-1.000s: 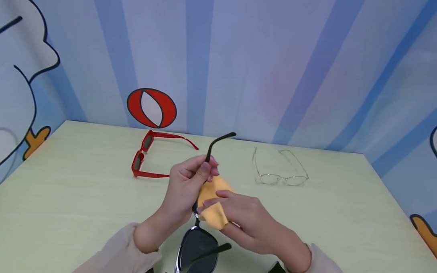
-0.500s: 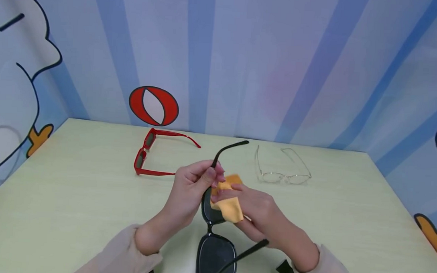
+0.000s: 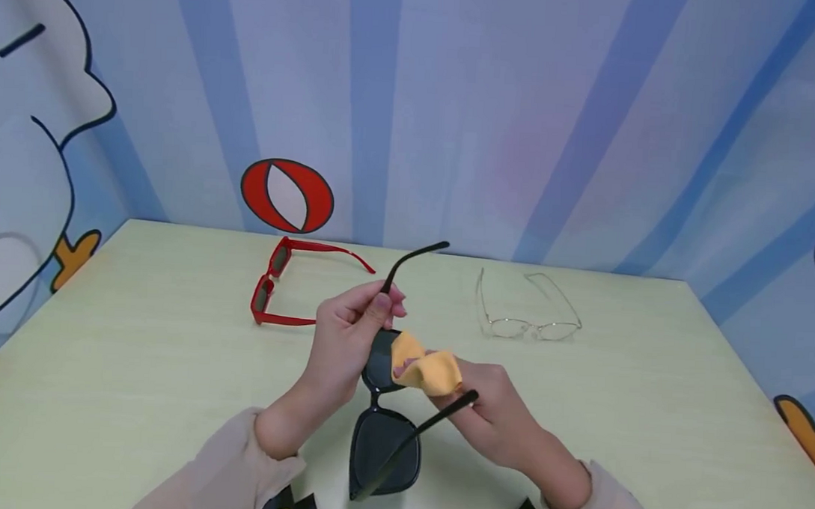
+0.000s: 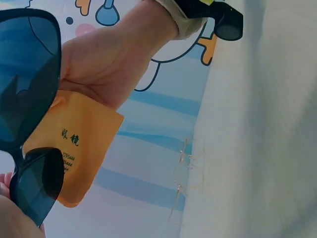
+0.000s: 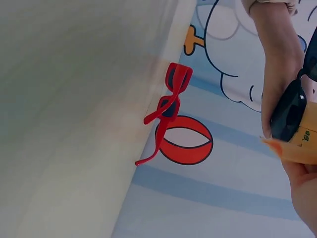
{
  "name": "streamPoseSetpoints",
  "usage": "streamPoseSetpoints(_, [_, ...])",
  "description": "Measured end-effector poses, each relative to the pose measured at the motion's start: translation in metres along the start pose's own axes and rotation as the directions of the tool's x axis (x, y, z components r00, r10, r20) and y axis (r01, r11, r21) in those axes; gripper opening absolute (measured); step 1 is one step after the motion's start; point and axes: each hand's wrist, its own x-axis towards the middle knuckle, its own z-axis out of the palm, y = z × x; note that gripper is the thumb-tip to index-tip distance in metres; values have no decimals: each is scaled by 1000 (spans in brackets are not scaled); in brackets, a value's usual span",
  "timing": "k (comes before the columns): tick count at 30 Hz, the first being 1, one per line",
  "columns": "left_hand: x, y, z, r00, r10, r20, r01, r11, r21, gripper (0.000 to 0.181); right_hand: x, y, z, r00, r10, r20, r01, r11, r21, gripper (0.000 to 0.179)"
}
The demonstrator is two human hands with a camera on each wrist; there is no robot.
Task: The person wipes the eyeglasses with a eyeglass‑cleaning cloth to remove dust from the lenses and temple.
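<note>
Black sunglasses (image 3: 385, 450) hang above the table with both arms unfolded, the dark lenses one above the other. My left hand (image 3: 340, 342) pinches them at the upper end, by the hinge and arm. In my right hand (image 3: 499, 415) is a yellow-orange cleaning cloth (image 3: 437, 372), held over the right part of the upper lens. The left wrist view shows the cloth (image 4: 84, 148) spread behind the lens, with dark printed characters on it. The right fingertips are mostly hidden by the cloth.
Red sunglasses (image 3: 261, 298) lie on the table (image 3: 141, 350) at the back left. Thin wire-framed eyeglasses (image 3: 509, 329) lie at the back right. Behind the table stands a blue striped backdrop (image 3: 452, 121) with cartoon prints.
The sunglasses shifted right, then came back left and up. The cloth has slid toward the lens's right side, uncovering more of the upper lens.
</note>
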Motion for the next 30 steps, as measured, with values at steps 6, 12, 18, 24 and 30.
streamPoseSetpoints(6, [7, 5, -2, 998, 66, -13, -66, 998, 14, 17, -2, -7, 1, 953, -206, -221, 218, 975, 32, 26])
streamPoseSetpoints(12, [9, 12, -3, 992, 90, -85, -91, 996, -1, 19, -8, -14, 9, 843, -537, -14, 530, 836, -140, 26])
streamPoseSetpoints(18, [3, 13, 1, 988, 105, -113, -106, 994, -4, 18, -15, -17, 14, 910, -371, 184, 394, 913, -107, 31])
streamPoseSetpoints(24, [2, 14, 5, 982, 168, -92, -167, 986, 17, 17, -4, -24, 21, 924, -297, 239, 326, 941, -91, 27])
streamPoseSetpoints(30, [8, 20, 0, 971, 208, -117, -207, 978, 23, 18, 0, -24, 22, 901, -378, 212, 382, 924, 22, 25])
